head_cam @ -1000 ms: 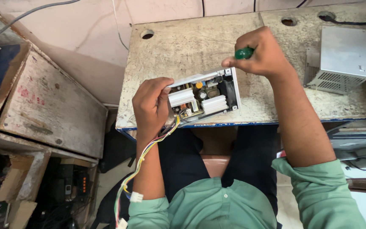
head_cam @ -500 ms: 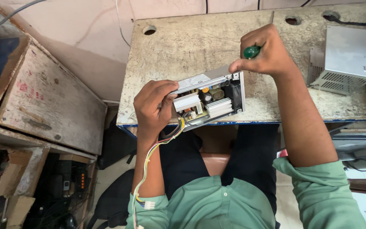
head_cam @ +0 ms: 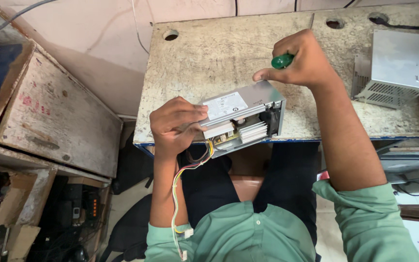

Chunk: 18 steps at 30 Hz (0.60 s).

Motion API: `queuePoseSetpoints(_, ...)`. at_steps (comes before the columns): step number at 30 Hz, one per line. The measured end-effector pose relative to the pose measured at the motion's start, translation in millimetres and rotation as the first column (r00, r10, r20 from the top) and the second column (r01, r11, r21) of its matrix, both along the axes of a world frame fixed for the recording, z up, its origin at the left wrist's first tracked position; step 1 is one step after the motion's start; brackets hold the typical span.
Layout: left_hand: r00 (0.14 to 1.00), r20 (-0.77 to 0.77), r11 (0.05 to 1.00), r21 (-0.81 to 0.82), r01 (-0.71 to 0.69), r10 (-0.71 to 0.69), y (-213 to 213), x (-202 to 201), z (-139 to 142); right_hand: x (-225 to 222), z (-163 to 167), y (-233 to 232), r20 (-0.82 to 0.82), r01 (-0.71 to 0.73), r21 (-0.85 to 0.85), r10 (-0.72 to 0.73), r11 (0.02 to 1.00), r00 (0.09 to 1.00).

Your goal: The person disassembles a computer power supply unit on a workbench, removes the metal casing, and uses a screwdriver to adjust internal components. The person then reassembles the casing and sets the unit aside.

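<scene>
Power supply box (head_cam: 242, 119), already partly opened with its insides showing, sits tilted in the left hand (head_cam: 175, 126)'s clenched fingers while the right hand (head_cam: 301, 60) grips a green-handled screwdriver (head_cam: 282, 61), probably at a remaining screw.

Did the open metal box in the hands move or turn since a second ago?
Yes. The box has tipped up: its grey lid side now faces the camera, where before its open inside did. It stays at the table's near edge.
</scene>
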<state>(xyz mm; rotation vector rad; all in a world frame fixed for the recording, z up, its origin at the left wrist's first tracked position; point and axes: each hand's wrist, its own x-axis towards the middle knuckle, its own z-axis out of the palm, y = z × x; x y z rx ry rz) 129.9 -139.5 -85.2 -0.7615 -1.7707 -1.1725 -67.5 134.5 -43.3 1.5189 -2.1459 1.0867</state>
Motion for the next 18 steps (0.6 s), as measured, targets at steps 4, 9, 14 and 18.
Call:
queuePoseSetpoints(4,1.000,0.017,0.999,0.025,0.026,-0.027,0.7,1.3,-0.9,2.0,1.7,-0.9,-0.018,0.020,0.021,-0.019,1.000,1.000)
queuePoseSetpoints(9,0.999,0.017,0.999,0.025,0.028,-0.029,0.2,1.4,-0.4,3.6,1.7,-1.4,-0.021,0.041,0.031,-0.040,0.999,0.999)
queuePoseSetpoints(14,1.000,0.016,0.999,0.029,0.025,-0.026,1.4,2.2,-0.7,5.1,0.9,-2.6,-0.022,0.091,0.055,-0.090,0.994,0.996)
queuePoseSetpoints(18,0.998,0.068,0.997,0.078,0.008,-0.013,2.5,2.9,0.8,6.4,0.1,-2.9,-0.019,0.153,0.047,-0.152,0.987,0.988)
